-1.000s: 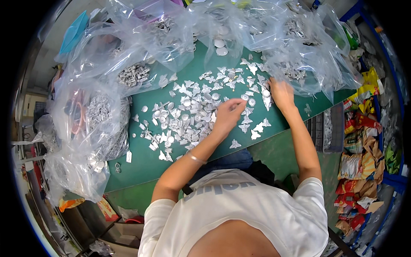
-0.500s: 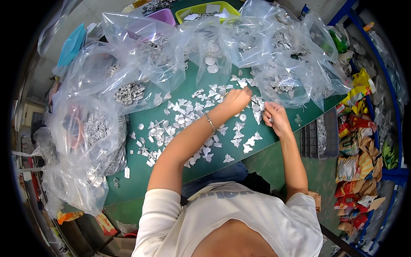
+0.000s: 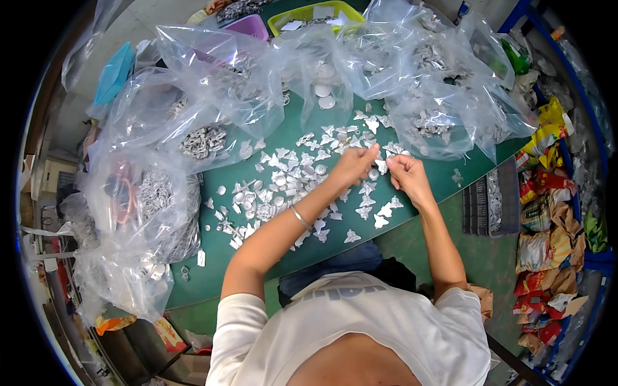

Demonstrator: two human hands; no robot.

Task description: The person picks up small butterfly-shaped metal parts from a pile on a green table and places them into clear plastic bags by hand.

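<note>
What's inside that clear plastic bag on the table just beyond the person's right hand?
The clear bag holds a heap of small silvery metal pieces, like the loose ones on the green table. Crumpled, glaring plastic hides the bottom of the heap and their exact shapes.

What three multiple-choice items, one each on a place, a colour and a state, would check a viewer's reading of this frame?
1. Where are the two hands?
A. Close together over the small silver pieces
B. Inside a plastic bag
C. In the person's lap

2. What colour is the table top?
A. Red
B. Green
C. White

3. How do the small silver pieces lie?
A. Stacked in one neat pile
B. All sealed in bags
C. Many scattered loose on the table

Answers:
1 A: the left hand and right hand nearly meet above the small silver pieces.
2 B: bare table top shows green.
3 C: they spread loosely in front of the clear plastic bags.
</note>
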